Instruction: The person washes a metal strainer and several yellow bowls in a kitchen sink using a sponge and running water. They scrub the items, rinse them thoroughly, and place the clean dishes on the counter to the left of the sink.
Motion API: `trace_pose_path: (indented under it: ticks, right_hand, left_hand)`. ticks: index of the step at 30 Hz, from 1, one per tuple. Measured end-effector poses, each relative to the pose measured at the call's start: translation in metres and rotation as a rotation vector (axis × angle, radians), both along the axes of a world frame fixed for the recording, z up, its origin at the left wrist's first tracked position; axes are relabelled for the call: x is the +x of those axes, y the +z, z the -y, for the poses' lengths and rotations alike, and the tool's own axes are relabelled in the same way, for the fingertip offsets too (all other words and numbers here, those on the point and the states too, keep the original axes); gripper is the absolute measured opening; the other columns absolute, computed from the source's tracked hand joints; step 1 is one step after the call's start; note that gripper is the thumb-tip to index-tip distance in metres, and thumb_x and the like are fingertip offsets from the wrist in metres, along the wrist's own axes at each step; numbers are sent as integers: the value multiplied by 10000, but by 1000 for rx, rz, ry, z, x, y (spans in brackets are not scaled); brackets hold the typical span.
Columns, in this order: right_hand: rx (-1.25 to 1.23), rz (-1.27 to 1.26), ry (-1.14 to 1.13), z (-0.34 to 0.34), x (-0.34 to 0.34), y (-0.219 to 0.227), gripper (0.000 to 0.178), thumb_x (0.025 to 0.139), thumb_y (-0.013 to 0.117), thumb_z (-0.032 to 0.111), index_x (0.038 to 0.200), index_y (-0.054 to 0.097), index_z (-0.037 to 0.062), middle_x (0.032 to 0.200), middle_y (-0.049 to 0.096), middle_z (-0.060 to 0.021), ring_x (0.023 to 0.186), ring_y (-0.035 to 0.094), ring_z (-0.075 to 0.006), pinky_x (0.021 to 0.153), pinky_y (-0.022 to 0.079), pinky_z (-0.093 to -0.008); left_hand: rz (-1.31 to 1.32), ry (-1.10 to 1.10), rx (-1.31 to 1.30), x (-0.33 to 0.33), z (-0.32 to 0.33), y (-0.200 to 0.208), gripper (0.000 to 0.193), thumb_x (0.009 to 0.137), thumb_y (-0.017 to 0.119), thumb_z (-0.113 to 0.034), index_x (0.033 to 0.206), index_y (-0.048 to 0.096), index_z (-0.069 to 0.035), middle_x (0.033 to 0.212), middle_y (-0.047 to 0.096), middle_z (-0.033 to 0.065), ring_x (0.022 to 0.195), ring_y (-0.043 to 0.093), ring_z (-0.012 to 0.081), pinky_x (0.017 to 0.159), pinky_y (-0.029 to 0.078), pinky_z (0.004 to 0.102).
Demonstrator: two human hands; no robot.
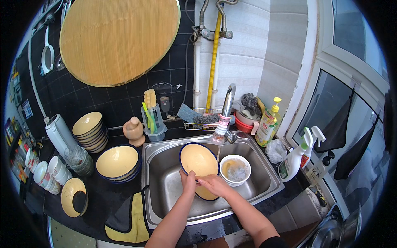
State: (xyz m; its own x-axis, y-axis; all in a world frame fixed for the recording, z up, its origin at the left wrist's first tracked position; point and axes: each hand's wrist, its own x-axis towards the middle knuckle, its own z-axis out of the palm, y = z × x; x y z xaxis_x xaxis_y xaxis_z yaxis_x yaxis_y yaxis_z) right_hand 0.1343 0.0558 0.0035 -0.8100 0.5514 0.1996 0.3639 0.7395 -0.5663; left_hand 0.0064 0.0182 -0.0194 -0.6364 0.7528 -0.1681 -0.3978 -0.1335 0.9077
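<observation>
Over the steel sink (165, 194) now, both hands are on one dish: a yellow bowl with a dark blue rim (199, 159), tipped up on edge so its hollow faces the person and its round face stands nearly upright. The left hand (189, 181) pinches the lower rim, fingers curled shut over the edge, thumb side toward the hollow. The right hand (215, 184) lies just beside it, fingers (203, 178) flat and fairly closed against the lower inside of the bowl; whether a cloth or sponge sits under them, I cannot tell. So the bowl rises directly above and away from both sets of fingers, its bottom edge in their grip, and the two hands are about equally near, the left holding, the right pressing on the face. A second yellow dish (205, 193) peeks out below the right hand, lying in the basin. Just to the right of the right fingers stands a white bowl of cloudy water (235, 168), touching or nearly touching the held bowl. The tap (226, 108) hangs above, a thin stream falling between the two bowls. Off to the left of the left hand, on the dark surface (103, 198), sits a stack of wide yellow bowls (118, 162), with a taller stack of smaller bowls (89, 130) behind it, and a yellow and black cloth (130, 221) drapes at the sink's near left corner. A green soap bottle (268, 122) waits far right.
</observation>
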Motion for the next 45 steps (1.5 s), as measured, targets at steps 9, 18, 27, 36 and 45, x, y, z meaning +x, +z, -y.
trace_pose_path:
  ticks: [9, 18, 27, 36, 45]
  right_hand:
    - [251, 364, -193, -33, 5, -25, 513, 879, 368, 286, 1343, 253, 101, 1410, 142, -173, 1305, 133, -319, 1037, 167, -416]
    - [374, 491, -187, -49, 21, -26, 570, 842, 425, 343, 1331, 262, 99, 1393, 167, -195, 1278, 204, -334, 1018, 208, -416]
    - [-77, 447, 104, -28, 11, 2, 600, 883, 297, 447, 1355, 210, 85, 1404, 160, -179, 1308, 104, -335, 1047, 101, -433]
    - [207, -101, -553, -50, 16, -26, 880, 742, 608, 354, 1345, 78, -4, 1367, 198, -231, 1267, 208, -353, 1021, 197, -425]
    - [-287, -453, -652, -41, 19, -17, 593, 659, 738, 215, 1083, 407, -36, 990, 544, -192, 935, 548, -250, 821, 441, -335]
  left_hand:
    - [-5, -396, -50, 9, 2, -3, 597, 589, 420, -98, 1179, 368, -26, 1024, 499, 143, 892, 547, 301, 617, 534, 417]
    - [61, -403, -3, 7, 3, -7, 574, 597, 423, -109, 1161, 388, -5, 1020, 512, 148, 872, 554, 271, 662, 515, 383]
    - [-101, -188, 139, 0, -6, -21, 583, 627, 442, -96, 1191, 353, 19, 1070, 497, 174, 974, 516, 265, 811, 443, 343]
    - [-389, -200, 92, 12, 1, -10, 591, 654, 471, -76, 1218, 317, 14, 1125, 473, 193, 1075, 453, 312, 937, 332, 358]
    - [-322, -109, 222, 8, -3, -10, 610, 651, 400, 56, 1253, 320, 1, 1157, 468, 193, 1089, 460, 292, 936, 348, 334]
